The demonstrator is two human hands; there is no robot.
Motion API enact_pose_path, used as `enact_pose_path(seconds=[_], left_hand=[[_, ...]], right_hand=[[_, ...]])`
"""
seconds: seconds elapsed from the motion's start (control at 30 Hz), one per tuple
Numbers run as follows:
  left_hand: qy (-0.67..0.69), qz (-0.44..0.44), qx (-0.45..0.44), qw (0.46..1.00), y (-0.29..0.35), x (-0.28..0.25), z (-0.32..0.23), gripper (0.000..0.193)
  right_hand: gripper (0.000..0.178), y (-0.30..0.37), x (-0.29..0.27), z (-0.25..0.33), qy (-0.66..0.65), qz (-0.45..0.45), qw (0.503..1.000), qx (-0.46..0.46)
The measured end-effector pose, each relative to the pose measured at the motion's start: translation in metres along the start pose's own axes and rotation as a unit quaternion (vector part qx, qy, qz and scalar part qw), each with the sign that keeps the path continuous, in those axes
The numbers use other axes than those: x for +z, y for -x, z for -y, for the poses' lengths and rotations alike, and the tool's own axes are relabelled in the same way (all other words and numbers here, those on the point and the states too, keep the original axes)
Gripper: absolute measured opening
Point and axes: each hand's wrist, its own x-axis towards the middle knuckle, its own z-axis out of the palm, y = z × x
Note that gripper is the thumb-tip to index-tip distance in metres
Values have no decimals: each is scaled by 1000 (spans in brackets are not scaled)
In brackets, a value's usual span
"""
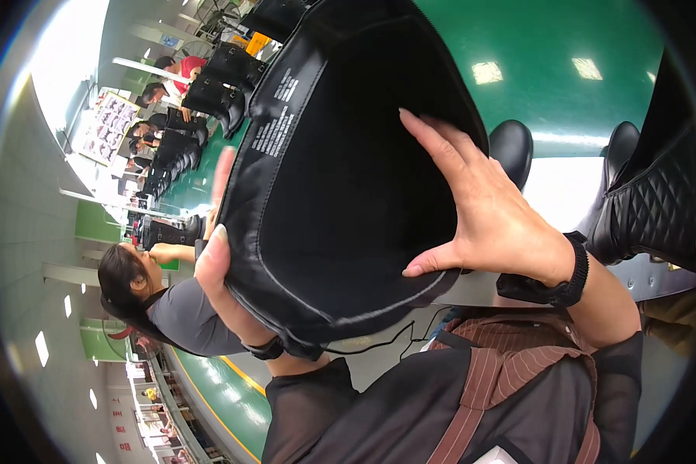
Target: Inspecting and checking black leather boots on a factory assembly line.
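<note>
A tall black boot [286, 174] fills the middle of the view, its wide shaft opening turned toward me. Pale print runs along the inner band on its left side, and the inside is dark. My left hand [216, 267] grips the left edge of the shaft, thumb on the near side and a finger showing beyond; its other fingers are hidden. At the right rim, my right hand [503, 213] reaches over the opening with fingers and thumb spread wide. It touches the lining near the edge. The lower part of the boot is out of sight.
More black boots stand at right, one with a quilted shaft [653, 213], beside a metal surface [634, 284]. Rows of boots [182, 151] line the far left, with people behind. A person in grey [193, 321] sits close at left. Black cables [379, 340] hang below the boot.
</note>
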Motion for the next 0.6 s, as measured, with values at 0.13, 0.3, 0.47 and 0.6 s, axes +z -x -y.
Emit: enact_pose_path(seconds=[0.13, 0.3, 0.47, 0.6], left_hand=[[-48, -150, 10, 987, 16, -67, -3, 62], [56, -63, -52, 995, 8, -79, 7, 61], [200, 41, -115, 972, -2, -99, 23, 68], [240, 75, -130, 959, -5, -111, 41, 66]], right_hand=[[130, -4, 3, 2, 34, -6, 999, -40], [132, -14, 7, -11, 16, 27, 999, -44], [123, -17, 16, -15, 3, 20, 999, -28], [121, -17, 20, -14, 24, 13, 1000, -15]])
